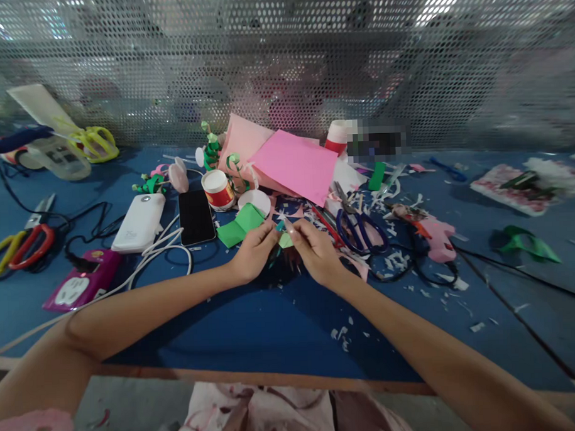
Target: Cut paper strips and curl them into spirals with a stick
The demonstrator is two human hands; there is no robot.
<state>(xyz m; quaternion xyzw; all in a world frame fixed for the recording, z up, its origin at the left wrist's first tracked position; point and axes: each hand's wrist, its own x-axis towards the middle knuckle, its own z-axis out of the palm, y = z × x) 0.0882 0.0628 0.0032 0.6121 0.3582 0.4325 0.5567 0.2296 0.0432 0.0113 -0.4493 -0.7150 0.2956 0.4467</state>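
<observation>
My left hand and my right hand meet over the middle of the blue table, fingers and thumbs pinched together. Between their fingertips is a small pale green paper piece, with a bit of teal showing at its left edge. Its exact shape is partly hidden by the fingers. A folded bright green paper lies just beyond my left hand. Behind the hands rests a pink paper sheet. Dark blue-handled scissors lie to the right of my right hand.
A red-and-white tub, phone, white power bank and purple device stand left. Yellow-and-red scissors lie farther left. At right are a pink glue gun, cables and paper scraps. A perforated metal panel borders the back.
</observation>
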